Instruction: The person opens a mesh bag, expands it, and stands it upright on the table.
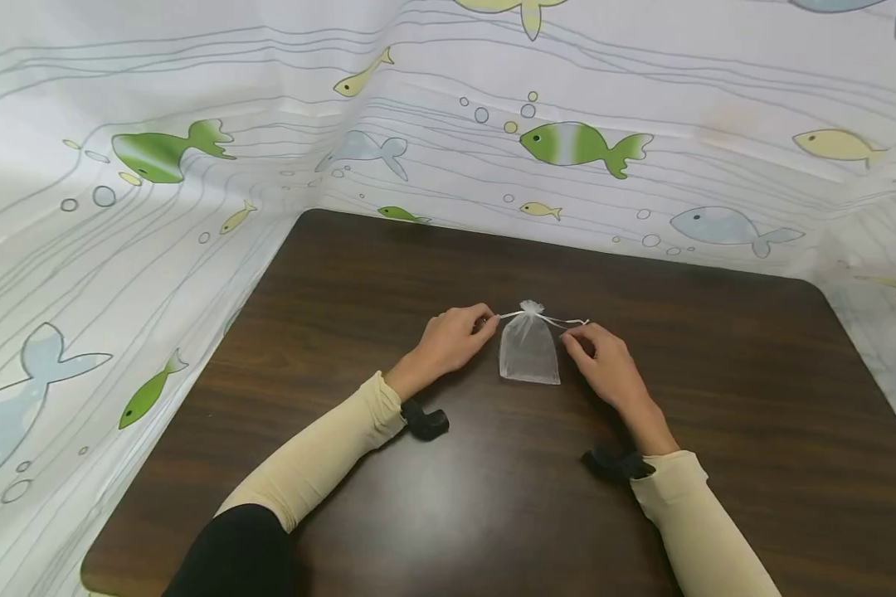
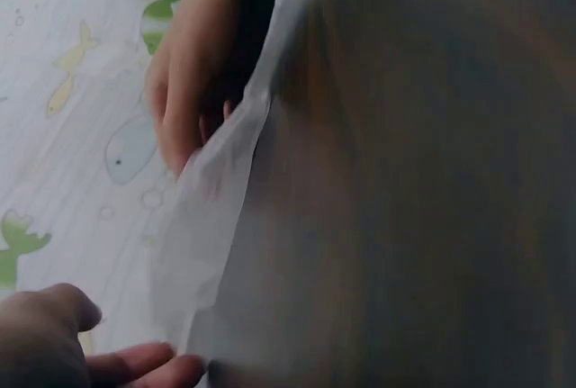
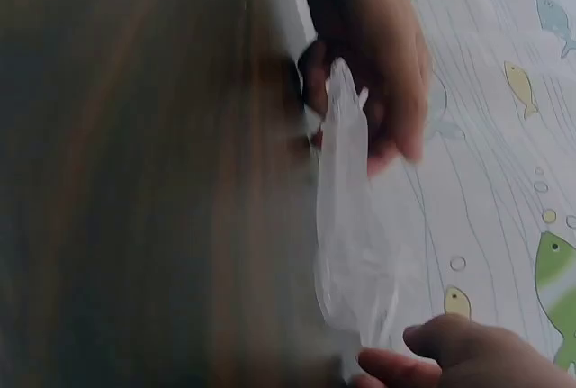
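A small sheer white organza drawstring pouch (image 1: 530,352) lies flat on the brown table, its neck gathered at the top. To its left, my left hand (image 1: 451,338) pinches the white drawstring at that side, the cord running straight from neck to fingertips. My right hand (image 1: 605,361) pinches the drawstring on the other side, and a looped cord end (image 1: 582,322) shows just above its fingers. Seen edge-on in the left wrist view, the pouch (image 2: 202,235) stretches between both hands. The right wrist view shows the pouch (image 3: 346,217) with my right fingertips (image 3: 396,365) at its near end.
The dark wood-grain table (image 1: 343,274) has rounded corners. A white curtain with fish drawings (image 1: 448,124) stands along its back and sides. Black straps (image 1: 426,421) hang at both wrists, by the cream sleeves (image 1: 328,456).
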Demonstrator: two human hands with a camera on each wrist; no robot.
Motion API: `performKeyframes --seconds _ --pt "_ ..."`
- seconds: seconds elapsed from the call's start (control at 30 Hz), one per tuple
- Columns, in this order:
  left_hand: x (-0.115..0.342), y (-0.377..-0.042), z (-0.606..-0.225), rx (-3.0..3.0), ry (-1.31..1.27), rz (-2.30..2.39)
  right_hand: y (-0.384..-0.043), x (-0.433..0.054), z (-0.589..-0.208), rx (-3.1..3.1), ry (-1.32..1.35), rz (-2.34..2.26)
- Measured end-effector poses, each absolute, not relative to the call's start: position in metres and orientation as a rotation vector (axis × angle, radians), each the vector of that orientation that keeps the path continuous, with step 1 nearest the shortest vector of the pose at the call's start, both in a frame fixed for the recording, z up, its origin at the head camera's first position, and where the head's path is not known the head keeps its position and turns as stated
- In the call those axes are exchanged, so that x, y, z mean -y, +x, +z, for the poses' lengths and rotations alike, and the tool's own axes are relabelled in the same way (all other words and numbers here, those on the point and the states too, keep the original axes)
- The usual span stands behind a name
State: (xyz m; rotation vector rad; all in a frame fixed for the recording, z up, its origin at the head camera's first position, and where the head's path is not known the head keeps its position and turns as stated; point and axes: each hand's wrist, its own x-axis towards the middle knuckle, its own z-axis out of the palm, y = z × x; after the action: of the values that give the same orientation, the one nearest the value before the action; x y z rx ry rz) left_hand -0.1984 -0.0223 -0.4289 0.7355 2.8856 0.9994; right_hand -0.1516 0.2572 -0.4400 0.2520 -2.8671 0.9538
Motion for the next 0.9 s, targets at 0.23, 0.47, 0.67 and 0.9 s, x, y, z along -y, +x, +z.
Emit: performKeyframes --seconds 0.23,0.47,0.67,0.9 --pt "0.001 -0.197 -0.439 -2.920 0.725 1.005 -0.155 -0.243 -0.445 2.825 0.210 1.019" --pt "-0.002 -0.187 -0.450 -2.964 0.777 1.015 -0.147 -0.237 -0.455 2.793 0.174 1.132" --pt "0.001 -0.182 -0.454 -2.953 0.785 1.035 -0.142 -0.233 -0.461 2.806 0.196 1.146" --pt "-0.004 -0.191 -0.452 -2.909 0.879 1.060 -0.150 -0.237 -0.455 2.778 0.222 1.167"
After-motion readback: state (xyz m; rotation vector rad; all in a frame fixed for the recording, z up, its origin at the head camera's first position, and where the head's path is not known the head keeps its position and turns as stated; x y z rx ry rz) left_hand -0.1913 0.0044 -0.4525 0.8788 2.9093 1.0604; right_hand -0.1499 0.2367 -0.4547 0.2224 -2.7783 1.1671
